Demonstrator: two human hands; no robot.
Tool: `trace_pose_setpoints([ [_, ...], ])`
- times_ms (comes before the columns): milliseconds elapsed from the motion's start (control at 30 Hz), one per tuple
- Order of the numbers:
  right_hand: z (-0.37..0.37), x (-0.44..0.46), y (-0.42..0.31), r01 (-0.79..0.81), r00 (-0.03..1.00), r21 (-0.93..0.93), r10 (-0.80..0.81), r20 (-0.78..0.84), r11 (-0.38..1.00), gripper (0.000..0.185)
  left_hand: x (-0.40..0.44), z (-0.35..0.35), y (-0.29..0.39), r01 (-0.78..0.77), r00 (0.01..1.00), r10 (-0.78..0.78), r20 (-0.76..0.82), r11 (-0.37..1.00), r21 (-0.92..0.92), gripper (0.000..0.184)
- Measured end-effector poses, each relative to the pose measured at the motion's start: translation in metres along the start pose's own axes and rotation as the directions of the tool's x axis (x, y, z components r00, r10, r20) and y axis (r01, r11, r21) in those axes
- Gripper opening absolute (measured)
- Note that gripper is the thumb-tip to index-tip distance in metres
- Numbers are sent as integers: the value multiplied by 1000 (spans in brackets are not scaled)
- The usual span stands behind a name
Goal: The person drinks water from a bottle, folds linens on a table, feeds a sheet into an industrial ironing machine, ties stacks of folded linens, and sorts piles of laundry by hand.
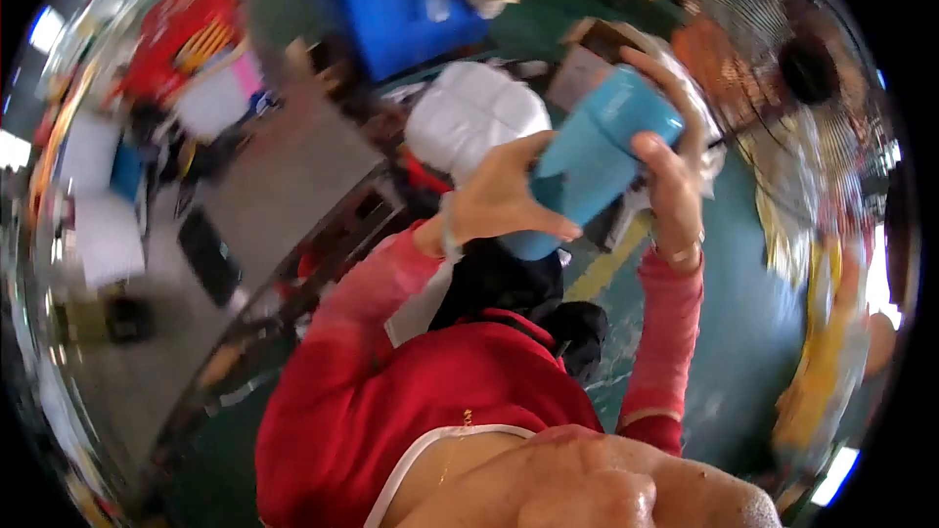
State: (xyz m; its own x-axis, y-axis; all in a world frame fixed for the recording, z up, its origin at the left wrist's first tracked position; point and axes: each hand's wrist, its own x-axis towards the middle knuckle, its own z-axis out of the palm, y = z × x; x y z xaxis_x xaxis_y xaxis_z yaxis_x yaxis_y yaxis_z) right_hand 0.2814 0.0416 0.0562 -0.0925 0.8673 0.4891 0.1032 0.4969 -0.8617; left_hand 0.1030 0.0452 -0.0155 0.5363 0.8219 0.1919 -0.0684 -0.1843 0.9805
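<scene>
A light-blue bottle (594,152) with a rounded, cap-like upper end is held tilted in front of my chest, between both hands. My left hand (499,191) wraps round its lower part, the thumb lying across the near side. Round the upper end curls my right hand (675,147), thumb on the near face and fingers reaching over the far side. Whether the cap is loose or fastened cannot be seen. Just behind the left hand is a white puffy bundle (474,117).
At left stands a grey table (284,166) bearing a black phone-like slab (208,254). A blue bin (401,15) is at the back, with an open cardboard box (582,73) to its right. Yellow material (817,362) lies along the right; the green floor (743,264) shows between.
</scene>
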Motion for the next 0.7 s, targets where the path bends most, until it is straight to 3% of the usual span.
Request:
trace_pose_setpoints([
  [67, 18, -3, -9, -11, 996, -221, -9, -90, 975, 55, -6, -2, -8, -96, 984, 123, -128, 975, 200, 76],
  [100, 27, -4, -5, 30, 995, -224, -51, -89, 974, 56, -11, -5, -3, -129, 970, 183, -161, 946, 297, 76],
  [200, 48, -7, -6, 161, 985, -121, -168, -49, 980, 68, -29, -11, -4, -163, 946, 224, -234, 953, 254, 78],
  [267, 58, -11, -16, 135, 986, -19, -132, 102, 991, 96, -50, -23, 8, -139, 930, 192, -314, 973, 184, 76],
  [333, 62, -9, -12, 260, 953, -69, -245, 179, 963, 97, -76, -44, 16, -187, 884, 235, -404, 970, 154, 79],
  [367, 62, -8, -11, 313, 935, -99, -289, 203, 945, 97, -95, -57, 35, -93, 874, 162, -459, 981, 168, 80],
  [400, 59, -8, -10, 278, 936, -114, -242, 255, 954, 95, -111, -70, 37, -121, 840, 150, -521, 989, 90, 79],
  [433, 50, -8, -7, 239, 933, -132, -190, 305, 962, 93, -128, -82, 50, -118, 756, 211, -620, 975, 188, 74],
  [467, 43, -7, -3, 201, 926, -154, -137, 351, 967, 92, -148, -103, 53, -55, 678, 355, -643, 897, 438, 70],
  [533, 34, -10, 6, 125, 893, -194, -25, 449, 973, 78, -184, -126, 70, 2, 551, 314, -774, 926, 377, 62],
  [567, 29, -12, 8, 94, 866, -261, 51, 498, 961, 75, -196, -132, 82, 2, 428, 356, -831, 919, 395, 56],
  [600, 25, -14, 11, 69, 833, -329, 127, 538, 942, 72, -220, -156, 79, 69, 357, 415, -837, 882, 467, 52],
  [633, 23, -16, 14, 148, 801, -440, 153, 579, 886, 65, -238, -173, 85, 156, 324, 430, -843, 854, 496, 51],
  [700, 18, -23, 30, 124, 759, -482, 230, 609, 867, 64, -268, -208, 88, 264, 240, 525, -816, 774, 576, 48],
])
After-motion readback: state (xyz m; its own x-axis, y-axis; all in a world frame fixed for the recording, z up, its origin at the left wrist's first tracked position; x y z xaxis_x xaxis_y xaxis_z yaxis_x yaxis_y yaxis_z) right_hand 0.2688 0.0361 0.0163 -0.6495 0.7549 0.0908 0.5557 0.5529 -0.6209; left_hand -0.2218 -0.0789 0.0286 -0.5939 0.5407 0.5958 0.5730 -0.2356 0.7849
